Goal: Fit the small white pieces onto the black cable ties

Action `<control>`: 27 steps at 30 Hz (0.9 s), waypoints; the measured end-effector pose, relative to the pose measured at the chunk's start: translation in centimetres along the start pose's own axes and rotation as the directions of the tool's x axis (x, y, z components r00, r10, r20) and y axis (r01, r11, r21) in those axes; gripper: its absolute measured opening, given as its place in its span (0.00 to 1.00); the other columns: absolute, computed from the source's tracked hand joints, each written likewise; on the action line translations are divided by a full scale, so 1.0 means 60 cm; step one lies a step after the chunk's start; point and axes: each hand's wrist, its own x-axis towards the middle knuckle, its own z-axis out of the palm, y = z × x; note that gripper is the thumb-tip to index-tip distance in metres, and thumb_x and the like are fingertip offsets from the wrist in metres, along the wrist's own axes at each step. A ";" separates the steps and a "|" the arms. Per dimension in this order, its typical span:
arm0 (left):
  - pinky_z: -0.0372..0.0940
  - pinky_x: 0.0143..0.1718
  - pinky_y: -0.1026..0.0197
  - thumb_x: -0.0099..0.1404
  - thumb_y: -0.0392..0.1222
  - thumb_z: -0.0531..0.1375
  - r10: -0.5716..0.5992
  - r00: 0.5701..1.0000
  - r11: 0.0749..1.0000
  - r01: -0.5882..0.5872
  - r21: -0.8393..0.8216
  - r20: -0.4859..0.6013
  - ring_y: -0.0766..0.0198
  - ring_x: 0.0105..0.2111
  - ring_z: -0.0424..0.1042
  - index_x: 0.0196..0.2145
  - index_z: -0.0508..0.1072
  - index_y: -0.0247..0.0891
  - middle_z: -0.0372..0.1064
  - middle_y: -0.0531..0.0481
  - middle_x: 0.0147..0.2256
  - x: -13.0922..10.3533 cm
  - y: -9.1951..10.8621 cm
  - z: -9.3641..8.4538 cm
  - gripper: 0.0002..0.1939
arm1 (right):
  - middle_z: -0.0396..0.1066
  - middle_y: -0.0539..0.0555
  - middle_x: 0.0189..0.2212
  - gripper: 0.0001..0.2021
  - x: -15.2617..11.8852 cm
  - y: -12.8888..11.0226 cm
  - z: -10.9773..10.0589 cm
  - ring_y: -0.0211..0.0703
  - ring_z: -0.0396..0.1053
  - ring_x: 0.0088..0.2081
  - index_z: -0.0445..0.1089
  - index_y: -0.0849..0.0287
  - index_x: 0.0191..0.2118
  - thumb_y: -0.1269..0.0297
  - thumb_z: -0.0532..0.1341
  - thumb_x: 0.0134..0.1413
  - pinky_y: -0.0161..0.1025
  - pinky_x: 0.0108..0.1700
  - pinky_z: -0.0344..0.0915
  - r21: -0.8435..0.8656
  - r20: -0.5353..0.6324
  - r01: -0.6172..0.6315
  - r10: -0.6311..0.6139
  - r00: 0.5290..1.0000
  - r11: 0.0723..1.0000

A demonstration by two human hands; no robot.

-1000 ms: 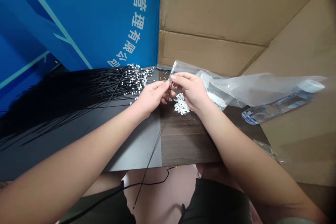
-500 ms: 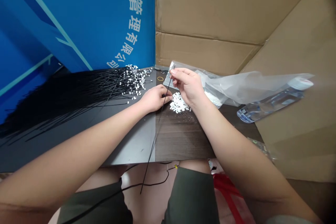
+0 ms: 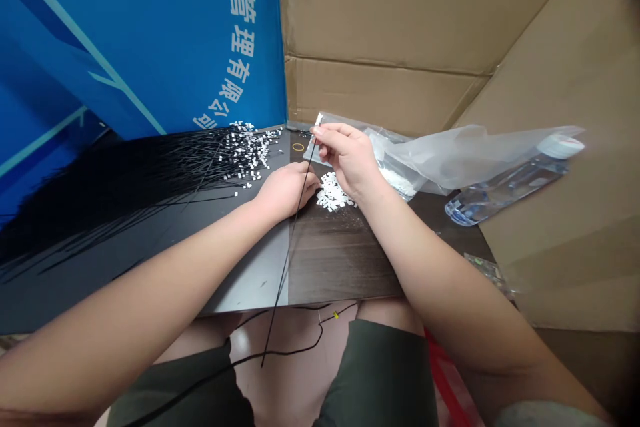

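Raised over the table, my right hand (image 3: 347,153) pinches the upper end of a long thin black rod (image 3: 284,273), which slants down past the table's front edge. My left hand (image 3: 287,190) rests on the table behind the rod, its fingers curled together at the left side of a pile of small white pieces (image 3: 334,193); what its fingertips hold is too small to make out. To the left lies a large bundle of black rods (image 3: 125,177), many with white pieces (image 3: 250,147) at their right ends.
Clear plastic bags (image 3: 445,157) lie behind and right of the pile, beside a water bottle (image 3: 510,190). A yellow ring (image 3: 298,147) sits near the back. Cardboard (image 3: 390,13) and a blue panel (image 3: 200,27) stand behind the table. A black cable (image 3: 200,377) hangs below.
The whole view has shifted slightly, moving the scene left in the picture. My right hand keeps its pinch on the rod, and my left hand stays beside the white pile.
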 end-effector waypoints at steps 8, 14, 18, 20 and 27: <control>0.64 0.37 0.53 0.75 0.40 0.50 -0.036 0.997 0.963 0.015 0.269 0.071 0.51 0.37 0.74 0.38 0.80 0.33 0.75 0.37 0.39 0.001 0.022 -0.014 0.19 | 0.74 0.48 0.29 0.11 0.000 0.002 0.003 0.33 0.63 0.27 0.78 0.54 0.31 0.59 0.77 0.46 0.36 0.31 0.62 0.001 -0.018 -0.004 0.004 1.000 1.000; 0.63 0.34 0.54 0.75 0.40 0.51 -0.067 0.995 0.967 0.048 0.249 0.071 0.52 0.37 0.74 0.41 0.79 0.32 0.74 0.37 0.41 0.001 0.018 -0.009 0.18 | 0.72 0.47 0.29 0.11 0.002 0.005 0.001 0.33 0.63 0.27 0.77 0.54 0.31 0.58 0.77 0.46 0.36 0.30 0.62 -0.009 -0.022 0.008 -0.008 1.000 1.000; 0.64 0.37 0.54 0.75 0.42 0.51 -0.068 0.997 0.990 0.062 0.123 0.046 0.56 0.35 0.72 0.38 0.80 0.35 0.73 0.40 0.40 -0.005 0.003 -0.011 0.18 | 0.73 0.47 0.30 0.12 0.005 0.006 -0.002 0.33 0.63 0.27 0.77 0.54 0.33 0.56 0.77 0.47 0.36 0.30 0.62 -0.035 -0.039 0.011 -0.013 0.999 0.999; 0.66 0.39 0.53 0.75 0.43 0.53 -0.053 0.998 0.996 0.049 0.073 0.047 0.56 0.35 0.72 0.38 0.81 0.35 0.73 0.41 0.40 -0.010 -0.006 -0.015 0.18 | 0.73 0.48 0.30 0.12 0.005 0.006 -0.002 0.33 0.63 0.27 0.77 0.54 0.33 0.56 0.77 0.49 0.36 0.31 0.63 -0.052 -0.051 0.017 -0.020 0.998 0.998; 0.65 0.38 0.54 0.75 0.46 0.54 -0.041 0.995 0.998 0.035 0.058 0.092 0.57 0.35 0.72 0.35 0.82 0.38 0.74 0.43 0.40 -0.010 -0.001 -0.030 0.19 | 0.73 0.48 0.31 0.11 0.005 0.002 -0.001 0.32 0.63 0.27 0.76 0.54 0.33 0.57 0.75 0.52 0.35 0.31 0.62 -0.051 -0.047 0.034 -0.036 0.998 0.998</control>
